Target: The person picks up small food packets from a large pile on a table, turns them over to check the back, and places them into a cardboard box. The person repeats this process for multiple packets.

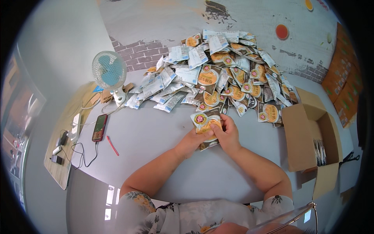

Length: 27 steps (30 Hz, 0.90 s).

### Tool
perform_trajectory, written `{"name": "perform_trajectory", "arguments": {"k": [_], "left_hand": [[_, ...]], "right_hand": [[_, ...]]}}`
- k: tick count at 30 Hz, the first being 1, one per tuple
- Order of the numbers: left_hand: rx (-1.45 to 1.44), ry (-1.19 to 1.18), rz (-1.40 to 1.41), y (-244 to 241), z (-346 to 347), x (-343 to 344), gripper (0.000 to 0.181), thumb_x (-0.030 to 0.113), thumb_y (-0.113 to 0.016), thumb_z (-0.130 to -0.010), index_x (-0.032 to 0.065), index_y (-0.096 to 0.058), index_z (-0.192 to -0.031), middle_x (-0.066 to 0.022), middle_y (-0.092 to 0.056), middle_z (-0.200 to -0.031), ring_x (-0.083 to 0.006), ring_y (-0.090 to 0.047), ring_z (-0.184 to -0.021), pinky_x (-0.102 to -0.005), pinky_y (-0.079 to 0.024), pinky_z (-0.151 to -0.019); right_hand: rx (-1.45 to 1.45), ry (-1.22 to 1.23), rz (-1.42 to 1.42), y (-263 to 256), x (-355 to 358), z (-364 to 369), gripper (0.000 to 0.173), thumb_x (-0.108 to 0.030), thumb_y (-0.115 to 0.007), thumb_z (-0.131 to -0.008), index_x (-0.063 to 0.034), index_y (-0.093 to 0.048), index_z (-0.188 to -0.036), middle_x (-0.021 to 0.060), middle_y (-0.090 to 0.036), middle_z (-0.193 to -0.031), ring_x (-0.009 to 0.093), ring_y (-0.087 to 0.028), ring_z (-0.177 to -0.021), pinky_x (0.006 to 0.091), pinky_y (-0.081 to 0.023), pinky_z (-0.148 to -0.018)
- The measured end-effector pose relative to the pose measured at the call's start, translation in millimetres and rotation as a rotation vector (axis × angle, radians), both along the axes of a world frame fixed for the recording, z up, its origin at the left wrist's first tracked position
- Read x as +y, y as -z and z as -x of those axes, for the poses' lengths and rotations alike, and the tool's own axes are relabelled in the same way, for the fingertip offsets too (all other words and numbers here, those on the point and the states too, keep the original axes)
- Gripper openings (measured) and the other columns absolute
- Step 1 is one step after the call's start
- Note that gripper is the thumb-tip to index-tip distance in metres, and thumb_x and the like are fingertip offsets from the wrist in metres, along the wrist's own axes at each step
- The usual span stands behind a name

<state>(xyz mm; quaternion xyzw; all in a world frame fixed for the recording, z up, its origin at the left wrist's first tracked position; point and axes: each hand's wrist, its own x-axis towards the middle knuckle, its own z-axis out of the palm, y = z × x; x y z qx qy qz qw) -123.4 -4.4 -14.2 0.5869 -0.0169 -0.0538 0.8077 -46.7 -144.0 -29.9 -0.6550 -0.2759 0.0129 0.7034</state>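
Observation:
Both my hands hold one printed sachet (207, 122) with an orange bowl picture and a round red seal, over the middle of the table. My left hand (191, 142) grips its lower left part, thumb on the front. On its right edge is my right hand (228, 133), the thumb pressed on the face near the other thumb. Behind them rises a big heap of like sachets (207, 77), some showing the brown and orange side, others the white and blue side. An open cardboard box (301, 137) stands at the right, with several sachets (320, 152) upright in it.
To the left lie a smartphone (100, 127) on a cable, a red pen (112, 145) and a white power strip (76, 127). A small white fan (109, 70) with blue blades stands behind them. Brown printed cartons (340, 76) are stacked at the far right. Scissors (352, 158) lie beyond the box.

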Motion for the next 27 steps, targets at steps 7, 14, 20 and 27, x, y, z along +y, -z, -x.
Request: {"name": "perform_trajectory", "arguments": {"k": [7,14,20,27], "left_hand": [[-0.013,-0.020,0.086,6.0,-3.3,-5.7,0.046,0.019,-0.064,-0.092,0.0056,-0.046,-0.131,-0.0025,-0.058,-0.120,-0.0141,-0.054,-0.113,-0.0298,-0.044,-0.097],[0.078,0.066,-0.150,14.9,0.0,-7.1,0.039,0.020,-0.058,-0.096,0.0056,-0.049,-0.131,-0.0050,-0.057,-0.126,-0.0164,-0.053,-0.116,-0.0306,-0.042,-0.099],[-0.220,0.136,-0.926,10.1,10.0,-10.1,0.034,0.025,-0.054,-0.097,0.0083,-0.054,-0.127,-0.0075,-0.059,-0.121,-0.0205,-0.055,-0.113,-0.0328,-0.042,-0.098],[-0.173,0.142,-0.625,14.3,9.3,-8.9,0.035,0.023,-0.053,-0.098,0.0054,-0.052,-0.128,-0.0079,-0.059,-0.123,-0.0203,-0.054,-0.115,-0.0337,-0.042,-0.099]], "right_hand": [[0.195,-0.223,0.015,9.0,-5.8,-30.7,0.041,-0.020,-0.070,-0.088,0.0040,-0.052,-0.116,-0.0005,-0.056,-0.083,0.005,-0.050,-0.073,0.0214,-0.043,-0.063],[0.287,-0.253,0.182,-4.1,-9.6,-30.2,0.036,-0.034,-0.070,-0.087,-0.0001,-0.059,-0.094,0.0038,-0.062,-0.086,0.008,-0.055,-0.076,0.0248,-0.047,-0.066],[0.632,-0.344,-0.038,-3.4,-13.9,-25.6,0.031,-0.032,-0.054,-0.098,-0.0020,-0.061,-0.100,0.0029,-0.063,-0.088,0.010,-0.060,-0.077,0.0267,-0.051,-0.069],[0.730,-0.317,-0.007,-23.8,-14.2,-19.6,0.033,-0.032,-0.056,-0.097,-0.0001,-0.059,-0.104,0.0041,-0.063,-0.091,0.009,-0.060,-0.079,0.0251,-0.050,-0.070]]}}
